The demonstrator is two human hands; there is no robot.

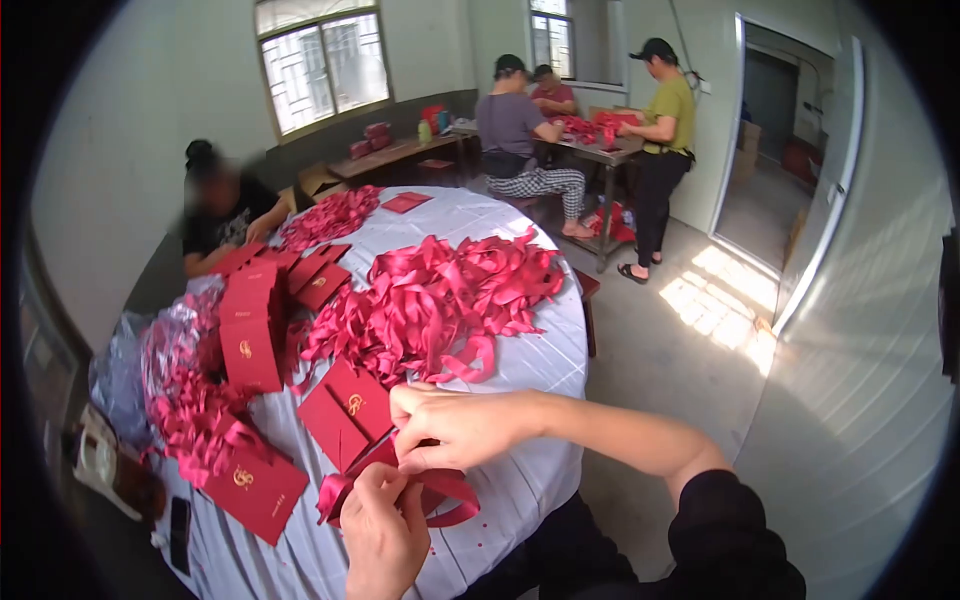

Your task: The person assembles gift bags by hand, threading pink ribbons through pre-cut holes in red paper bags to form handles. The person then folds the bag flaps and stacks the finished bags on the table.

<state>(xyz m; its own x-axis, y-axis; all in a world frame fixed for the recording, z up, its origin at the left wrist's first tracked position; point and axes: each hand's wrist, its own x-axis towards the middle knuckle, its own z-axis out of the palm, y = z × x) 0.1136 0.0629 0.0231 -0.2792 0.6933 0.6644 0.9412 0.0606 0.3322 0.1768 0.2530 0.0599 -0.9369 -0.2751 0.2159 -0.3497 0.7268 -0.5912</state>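
My left hand (pixel 383 530) is at the table's near edge, thumb and fingers pinched on a red satin ribbon (pixel 455 508). Against it, my right hand (pixel 455 425) comes in from the right with curled fingers, closed at the same spot on the ribbon. Beneath both hands lies a dark red paper piece (pixel 378 457), partly hidden by my fingers. Just beyond it rests a red folder-like paper item (pixel 345 410) with a gold logo. The exact spot where the fingertips meet is small and partly covered.
A large heap of red ribbons (pixel 440 300) lies on the white-covered round table (pixel 545 400). More red paper items (pixel 250 325), a plastic bag (pixel 122 375) and a phone (pixel 180 535) are at left. A co-worker (pixel 225 215) sits across; several others work at a rear table (pixel 605 153).
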